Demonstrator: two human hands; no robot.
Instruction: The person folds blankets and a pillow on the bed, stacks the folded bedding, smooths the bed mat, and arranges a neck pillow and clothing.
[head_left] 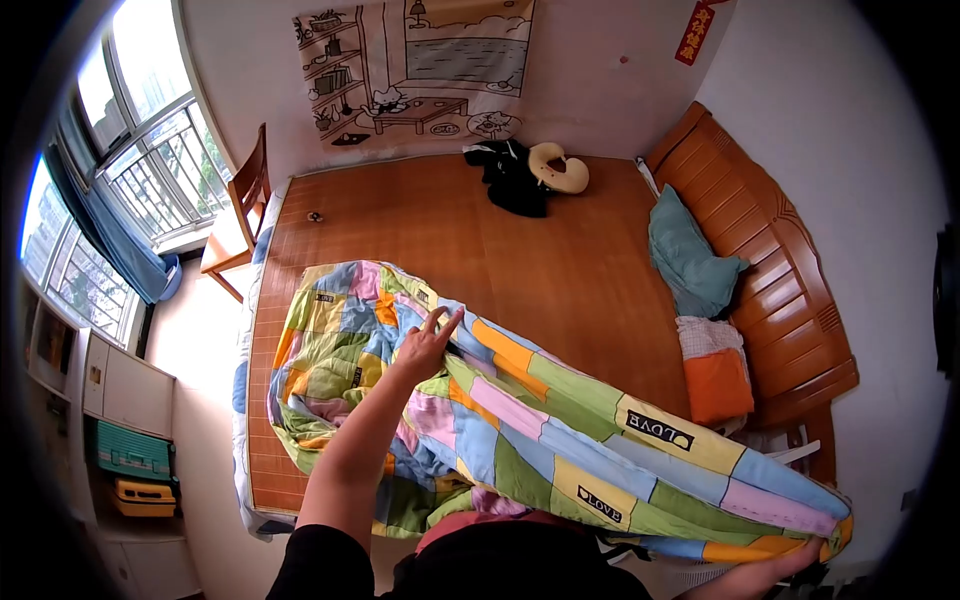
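one patchwork quilt in green, blue, pink, yellow and orange lies bunched over the near left part of the bed, its long side drawn out toward the lower right, with black patches reading "love". the left hand is over the quilt's upper edge, fingers spread apart; whether its thumb presses the cloth i cannot tell. the right hand, at the lower right, grips the quilt's far right corner, its fingertips hidden by the fabric.

beyond the quilt stretches the brown mat covering the bed. on its far side a black cloth lies beside a cream u-shaped neck pillow. to the right, a teal pillow leans at the wooden headboard, with an orange-and-white bundle just below it. a drawn wall hanging is on the wall behind. to the left are a wooden chair, a blue curtain by the windows, and a teal suitcase above a yellow suitcase.
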